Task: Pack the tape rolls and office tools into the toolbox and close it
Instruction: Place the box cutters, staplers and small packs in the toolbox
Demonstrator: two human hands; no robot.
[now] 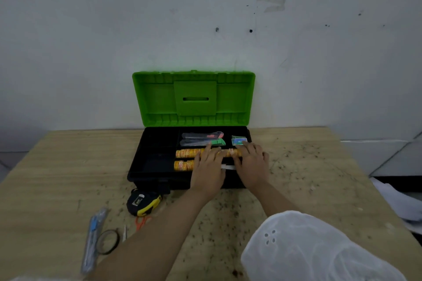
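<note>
Fingers lie almost straight and flat. The left hand and right hand, palms down, press the rear row of orange printed tape rolls inside the black plastic toolbox, whose green lid is raised. The rolls' print is unreadable.

Left hand, right hand on tape rolls

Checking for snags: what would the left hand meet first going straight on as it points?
Likely the green-tipped cutter, just past the left hand in the rear compartment of the toolbox; depth is unclear.
</note>
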